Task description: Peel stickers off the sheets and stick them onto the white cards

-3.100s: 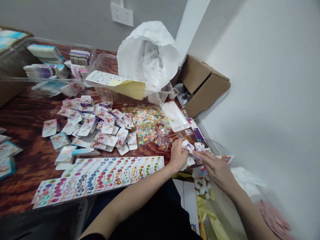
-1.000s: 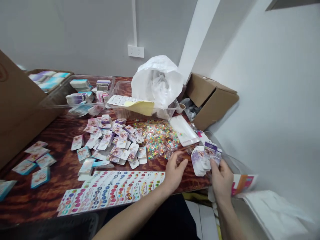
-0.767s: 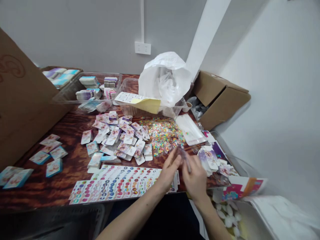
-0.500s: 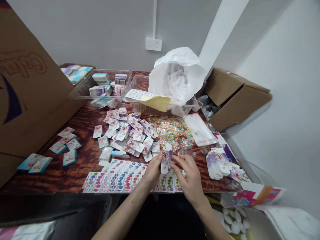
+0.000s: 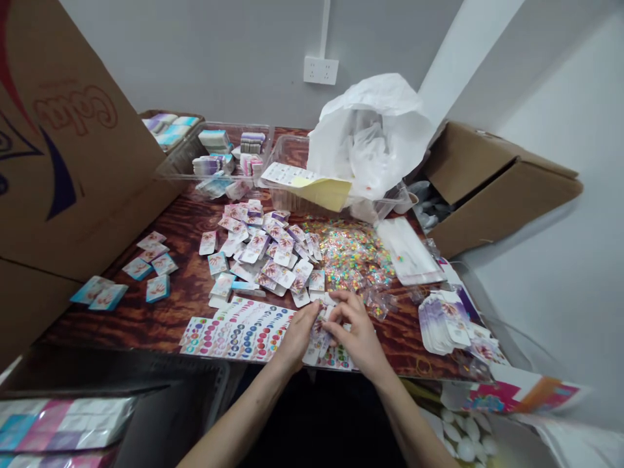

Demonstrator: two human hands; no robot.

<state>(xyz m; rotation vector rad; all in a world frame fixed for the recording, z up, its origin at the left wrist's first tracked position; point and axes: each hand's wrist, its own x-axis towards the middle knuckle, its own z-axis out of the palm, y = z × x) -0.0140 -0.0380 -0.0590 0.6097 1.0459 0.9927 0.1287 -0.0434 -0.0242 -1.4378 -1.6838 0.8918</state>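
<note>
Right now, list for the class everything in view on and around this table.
Dark brown wooden table: one, brown, centre.
Printed white cards: many, white-purple, scattered mid-table.
Stacked printed cards: one pile, white-purple, right end.
Paper sticker sheets: several, multicoloured, front edge.
Small clear packets: many, multicoloured, mid-table.
Clear plastic tub: one, transparent, back.
White plastic bag: one, white, above tub.
Brown cardboard box: one, brown, far right.
Held white cards: few, white, between hands.
Left hand: one, bare, on held cards.
Right hand: one, bare, on held cards.

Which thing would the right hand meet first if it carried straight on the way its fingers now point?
The right hand meets the small printed cards held between it and the left hand first; its fingers seem already on them, though depth is unclear.
</note>
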